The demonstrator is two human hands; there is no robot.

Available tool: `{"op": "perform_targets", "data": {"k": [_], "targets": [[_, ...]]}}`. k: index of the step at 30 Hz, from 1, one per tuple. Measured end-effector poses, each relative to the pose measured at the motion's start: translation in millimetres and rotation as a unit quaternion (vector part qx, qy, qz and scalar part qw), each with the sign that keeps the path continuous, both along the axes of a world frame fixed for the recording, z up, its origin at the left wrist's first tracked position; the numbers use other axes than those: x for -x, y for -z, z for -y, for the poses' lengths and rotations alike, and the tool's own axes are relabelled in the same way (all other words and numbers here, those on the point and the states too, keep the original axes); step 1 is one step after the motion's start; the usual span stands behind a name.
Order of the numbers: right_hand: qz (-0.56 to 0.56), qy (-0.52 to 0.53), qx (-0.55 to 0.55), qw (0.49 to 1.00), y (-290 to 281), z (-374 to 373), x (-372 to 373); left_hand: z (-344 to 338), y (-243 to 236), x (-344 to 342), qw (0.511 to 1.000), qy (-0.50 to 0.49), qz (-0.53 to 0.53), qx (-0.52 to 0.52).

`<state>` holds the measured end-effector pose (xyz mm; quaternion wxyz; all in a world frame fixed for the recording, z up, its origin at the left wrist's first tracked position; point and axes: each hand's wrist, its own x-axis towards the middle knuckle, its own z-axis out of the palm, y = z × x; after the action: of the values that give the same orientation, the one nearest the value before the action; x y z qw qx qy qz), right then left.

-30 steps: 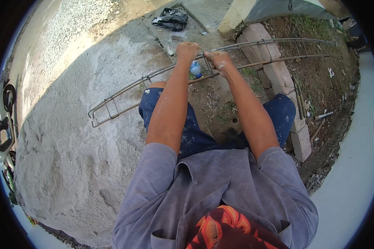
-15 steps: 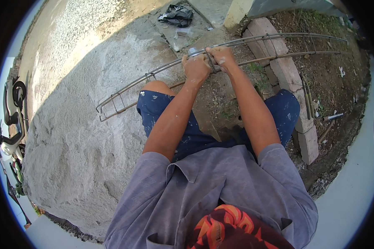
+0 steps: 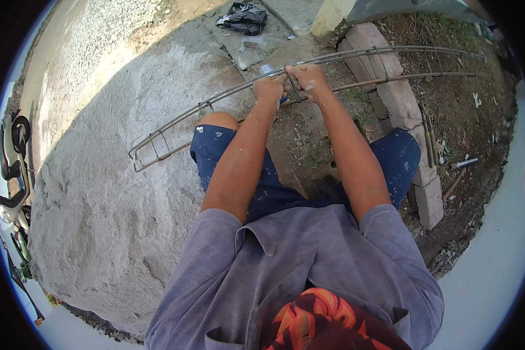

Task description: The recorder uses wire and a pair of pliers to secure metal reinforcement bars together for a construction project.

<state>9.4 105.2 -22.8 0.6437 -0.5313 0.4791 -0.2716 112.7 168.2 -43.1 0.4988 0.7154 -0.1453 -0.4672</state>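
A long rebar cage (image 3: pixel 402 77) of thin rods joined by square stirrups lies across in front of me, its left end over the grey sand pile. My left hand (image 3: pixel 270 89) is closed at the cage, just left of a stirrup (image 3: pixel 294 88). A small blue piece (image 3: pixel 284 100) shows below its fingers; the rest of what it grips is hidden. On the other side of that stirrup my right hand (image 3: pixel 309 79) is closed on the cage, thumb and finger by the upper rods. Both forearms reach forward between my knees.
A large grey sand pile (image 3: pixel 99 216) spreads on the left, with a parked motorbike (image 3: pixel 14 175) beyond. Concrete blocks (image 3: pixel 402 108) run along the right under the cage. Farther right lies a metal tube (image 3: pixel 464 164) on soil. A black plastic bag (image 3: pixel 242 19) lies ahead.
The cage's left end has shifted slightly left. My left hand has dropped slightly and turned, and a blue piece now shows beneath it. My right hand keeps its grip.
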Motion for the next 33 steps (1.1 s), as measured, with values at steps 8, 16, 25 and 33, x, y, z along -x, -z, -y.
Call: {"op": "perform_targets", "data": {"k": [8,16,25,33], "targets": [[-0.046,-0.011,0.023,0.999,-2,0,-1,6,1,-6,0.943,-0.079,-0.316,0.069],[-0.043,-0.056,-0.011,0.997,-1,2,3,1,-2,-2,0.898,-0.103,-0.403,0.142],[-0.058,-0.131,0.0,0.99,-3,15,10,14,0,4,0.877,-0.106,-0.421,0.205],[-0.398,-0.24,0.317,0.827,-56,17,-7,15,12,-1,0.85,-0.05,-0.464,0.244]]}}
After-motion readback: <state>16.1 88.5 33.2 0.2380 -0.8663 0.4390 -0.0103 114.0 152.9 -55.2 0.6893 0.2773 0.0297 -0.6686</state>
